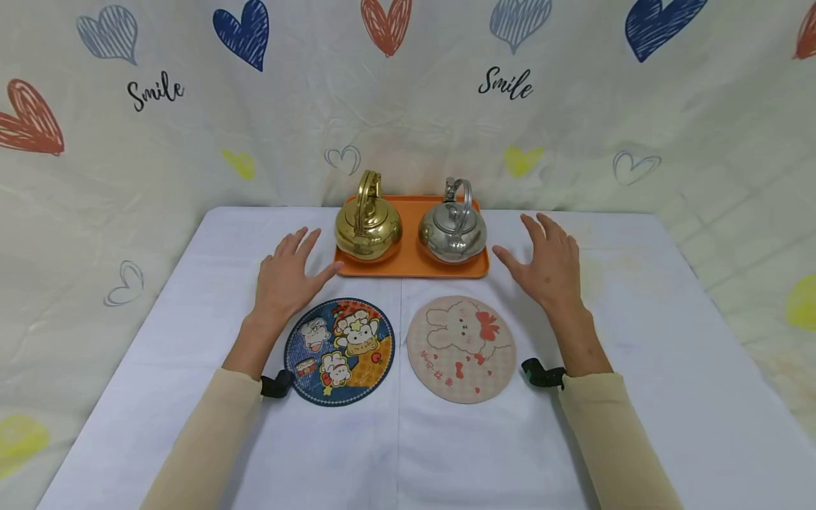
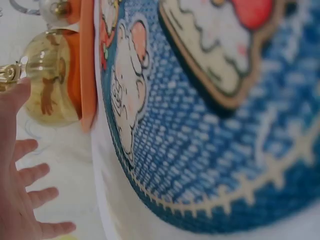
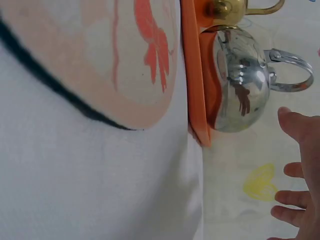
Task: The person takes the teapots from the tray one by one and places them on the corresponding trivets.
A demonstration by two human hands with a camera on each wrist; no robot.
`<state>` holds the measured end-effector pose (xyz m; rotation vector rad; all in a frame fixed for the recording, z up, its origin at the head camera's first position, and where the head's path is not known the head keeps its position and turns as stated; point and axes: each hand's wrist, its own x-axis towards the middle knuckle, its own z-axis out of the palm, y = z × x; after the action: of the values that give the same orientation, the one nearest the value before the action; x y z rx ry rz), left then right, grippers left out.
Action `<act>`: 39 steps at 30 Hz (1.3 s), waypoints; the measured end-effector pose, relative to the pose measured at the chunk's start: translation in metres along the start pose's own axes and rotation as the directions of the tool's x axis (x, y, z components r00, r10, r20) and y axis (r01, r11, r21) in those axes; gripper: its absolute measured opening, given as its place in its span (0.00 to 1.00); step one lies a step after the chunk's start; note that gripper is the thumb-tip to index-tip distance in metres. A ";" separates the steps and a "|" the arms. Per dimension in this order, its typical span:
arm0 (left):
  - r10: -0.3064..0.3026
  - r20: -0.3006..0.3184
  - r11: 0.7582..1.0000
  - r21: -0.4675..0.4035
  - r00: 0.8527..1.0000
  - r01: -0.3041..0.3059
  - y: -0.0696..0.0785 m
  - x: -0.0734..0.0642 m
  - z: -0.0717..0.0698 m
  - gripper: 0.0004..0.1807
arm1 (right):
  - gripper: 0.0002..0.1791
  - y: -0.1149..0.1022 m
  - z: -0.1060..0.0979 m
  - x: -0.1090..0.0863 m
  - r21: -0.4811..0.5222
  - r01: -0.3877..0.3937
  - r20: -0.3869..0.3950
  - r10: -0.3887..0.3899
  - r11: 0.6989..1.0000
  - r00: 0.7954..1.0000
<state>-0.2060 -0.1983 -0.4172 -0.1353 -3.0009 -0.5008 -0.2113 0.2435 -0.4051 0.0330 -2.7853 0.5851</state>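
A gold teapot (image 1: 367, 228) and a silver teapot (image 1: 452, 230) stand side by side on an orange tray (image 1: 411, 265) at the back of the table, their arched handles upright. My left hand (image 1: 288, 273) is spread with thumb and fingers apart, just left of the tray, the thumb overlapping its front left corner in the head view. To the right of the silver teapot, my right hand (image 1: 550, 263) is likewise spread and holds nothing. In the right wrist view, the silver teapot's body (image 3: 245, 82) mirrors a hand.
In front of the tray lie two round mats: a blue patterned one (image 1: 340, 352) on the left, a pink rabbit one (image 1: 462, 350) on the right. White cloth (image 1: 644, 425) covers the table. A heart-printed curtain (image 1: 421, 113) hangs behind its back edge.
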 end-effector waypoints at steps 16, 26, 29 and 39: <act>-0.012 -0.010 0.983 -0.186 1.000 0.009 -0.002 -0.003 0.007 0.28 | 0.25 -0.016 -0.004 0.000 0.202 0.067 -0.157 -0.035 0.977 0.987; 0.008 0.025 0.969 -0.246 1.000 -0.001 -0.001 0.001 0.011 0.25 | 0.19 -0.021 -0.007 0.002 0.296 0.095 -0.159 -0.049 0.951 0.986; 0.008 0.038 0.965 -0.262 0.999 0.002 -0.002 0.003 0.012 0.24 | 0.17 -0.023 -0.007 0.004 0.342 0.116 -0.169 -0.060 0.933 0.984; 0.016 0.065 0.954 -0.298 0.998 0.004 -0.005 0.004 0.017 0.23 | 0.15 -0.033 -0.007 0.004 0.430 0.117 -0.144 -0.060 0.895 0.988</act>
<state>-0.2120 -0.1972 -0.4340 -0.1860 -2.9658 -0.9662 -0.2107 0.2168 -0.3846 0.2088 -2.4588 1.1358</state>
